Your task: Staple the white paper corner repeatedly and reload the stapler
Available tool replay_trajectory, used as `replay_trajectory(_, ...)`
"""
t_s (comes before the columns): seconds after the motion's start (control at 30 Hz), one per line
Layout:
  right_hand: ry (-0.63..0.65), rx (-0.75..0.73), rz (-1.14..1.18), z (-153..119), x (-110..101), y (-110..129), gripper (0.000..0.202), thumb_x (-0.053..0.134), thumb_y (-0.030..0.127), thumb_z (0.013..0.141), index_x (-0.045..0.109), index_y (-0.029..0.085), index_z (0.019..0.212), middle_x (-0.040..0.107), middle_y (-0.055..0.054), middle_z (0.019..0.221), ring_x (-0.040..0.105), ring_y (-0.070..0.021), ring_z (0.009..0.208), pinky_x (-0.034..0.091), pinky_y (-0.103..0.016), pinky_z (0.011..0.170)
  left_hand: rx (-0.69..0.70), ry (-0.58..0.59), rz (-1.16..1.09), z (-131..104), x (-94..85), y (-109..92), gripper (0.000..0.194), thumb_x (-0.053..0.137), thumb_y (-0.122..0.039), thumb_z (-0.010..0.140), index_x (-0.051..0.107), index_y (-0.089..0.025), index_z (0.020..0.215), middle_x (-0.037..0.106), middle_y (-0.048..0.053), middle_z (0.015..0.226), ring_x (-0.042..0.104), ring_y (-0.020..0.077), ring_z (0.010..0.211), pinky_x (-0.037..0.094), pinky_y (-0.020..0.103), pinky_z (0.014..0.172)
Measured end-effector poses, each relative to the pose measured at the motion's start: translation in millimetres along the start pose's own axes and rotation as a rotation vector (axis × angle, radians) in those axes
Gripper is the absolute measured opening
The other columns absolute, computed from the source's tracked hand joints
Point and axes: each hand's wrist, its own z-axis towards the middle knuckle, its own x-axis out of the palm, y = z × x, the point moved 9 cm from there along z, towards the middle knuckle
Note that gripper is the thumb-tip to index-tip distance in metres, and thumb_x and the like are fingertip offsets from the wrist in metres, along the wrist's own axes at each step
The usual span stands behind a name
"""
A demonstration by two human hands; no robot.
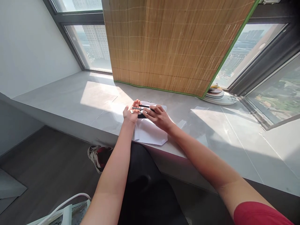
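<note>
My left hand is turned palm up over the sill, its thumb and fingers apart. From the right, my right hand comes in palm down, its fingers closed around slim dark pieces. One is a thin black stick pointing toward my left fingers. Beside it, a thin grey strip reaches over my left palm. A short black piece shows lower down between the hands. Whether these parts belong to one tool is too small to tell. White paper lies folded beneath both hands.
The pale tiled sill runs across, its front edge by my legs. A bamboo blind hangs before the window. Stacked plates stand at the right corner. Paper scraps lie right of the sheet. A white rack is at lower left.
</note>
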Motion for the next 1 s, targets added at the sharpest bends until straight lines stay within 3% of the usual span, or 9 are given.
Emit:
replay_trajectory(0.13, -0.170, 0.317, 0.183, -7, -11, -33, 0.033, 0.063, 0.013, 0.102, 0.080, 0.027, 0.126, 0.080, -0.007, 0.127, 0.065, -0.0294, 0.120, 0.052, -0.050, 0.104, 0.046, -0.052, 0.000, 2, -4.3, -8, 0.040, 0.031, -0.029, 0.113, 0.067, -0.013, 0.107, 0.076, 0.015, 0.097, 0.079, 0.0207, 0.087, 0.065, 0.032, 0.078)
replay_trajectory(0.23, -0.299, 0.621, 0.507, -30, -8, -74, 0.024, 0.074, 0.024, 0.092, 0.084, 0.025, 0.114, 0.082, -0.007, 0.105, 0.069, -0.0272, 0.098, 0.057, -0.046, 0.089, 0.151, -0.124, 0.113, 1, -5.9, -31, 0.037, 0.037, -0.027, 0.114, 0.057, -0.019, 0.085, 0.056, -0.001, 0.064, 0.056, 0.0092, 0.048, 0.049, 0.019, 0.051)
replay_trajectory(0.33, -0.139, 0.678, 0.897, -43, 15, -87, 0.029, 0.085, 0.033, 0.078, 0.085, 0.021, 0.104, 0.080, -0.006, 0.097, 0.070, -0.0243, 0.086, 0.057, -0.040, 0.078, 0.294, -0.086, 0.382, 8, 17.3, -56, 0.037, 0.050, -0.027, 0.111, 0.051, -0.021, 0.074, 0.030, -0.009, 0.055, 0.027, 0.0070, 0.039, 0.026, 0.019, 0.040)
replay_trajectory(0.43, 0.078, 0.597, 1.019, -43, 29, -77, 0.025, 0.084, 0.033, 0.077, 0.084, 0.019, 0.098, 0.079, -0.005, 0.097, 0.071, -0.0232, 0.088, 0.056, -0.038, 0.081, 0.423, -0.015, 0.741, 28, 56.4, -57, 0.033, 0.068, -0.022, 0.102, 0.055, -0.022, 0.071, 0.041, -0.004, 0.059, 0.051, 0.0122, 0.056, 0.041, 0.019, 0.053)
replay_trajectory(0.5, 0.130, 0.567, 0.978, -41, 32, -75, 0.024, 0.081, 0.031, 0.079, 0.082, 0.019, 0.099, 0.079, -0.005, 0.097, 0.070, -0.0227, 0.090, 0.055, -0.038, 0.084, 0.466, 0.010, 0.957, 49, 77.7, -42, 0.033, 0.075, -0.015, 0.094, 0.055, -0.022, 0.069, 0.056, 0.002, 0.069, 0.069, 0.0213, 0.092, 0.055, 0.024, 0.080)
replay_trajectory(0.57, 0.149, 0.559, 0.932, -37, 35, -75, 0.024, 0.080, 0.029, 0.080, 0.081, 0.020, 0.102, 0.079, -0.004, 0.098, 0.070, -0.0228, 0.092, 0.055, -0.038, 0.087, 0.440, 0.011, 1.125, 73, 86.9, -21, 0.037, 0.080, -0.010, 0.086, 0.052, -0.024, 0.066, 0.066, 0.009, 0.082, 0.064, 0.0316, 0.129, 0.052, 0.034, 0.108)
replay_trajectory(0.67, 0.168, 0.546, 0.920, -35, 40, -76, 0.022, 0.079, 0.029, 0.082, 0.081, 0.021, 0.102, 0.079, -0.003, 0.097, 0.069, -0.0226, 0.092, 0.054, -0.038, 0.087, 0.318, -0.030, 1.279, 105, 78.6, 6, 0.043, 0.084, -0.010, 0.079, 0.046, -0.026, 0.066, 0.071, 0.015, 0.094, 0.046, 0.0392, 0.155, 0.037, 0.047, 0.128)
replay_trajectory(0.8, 0.182, 0.555, 0.957, -37, 43, -77, 0.021, 0.078, 0.028, 0.082, 0.081, 0.021, 0.102, 0.078, -0.002, 0.097, 0.068, -0.0220, 0.090, 0.053, -0.037, 0.085, 0.279, -0.036, 1.435, 121, 63.9, 22, 0.042, 0.085, -0.014, 0.075, 0.045, -0.026, 0.067, 0.075, 0.019, 0.107, 0.041, 0.0423, 0.160, 0.024, 0.056, 0.134)
replay_trajectory(1.0, 0.189, 0.579, 0.972, -37, 42, -76, 0.022, 0.078, 0.025, 0.081, 0.081, 0.021, 0.102, 0.077, -0.002, 0.094, 0.068, -0.0222, 0.088, 0.053, -0.037, 0.081, 0.249, 0.007, 1.481, 112, 64.7, 38, 0.042, 0.077, -0.010, 0.082, 0.041, -0.025, 0.066, 0.072, 0.020, 0.104, 0.046, 0.0426, 0.156, 0.032, 0.052, 0.130)
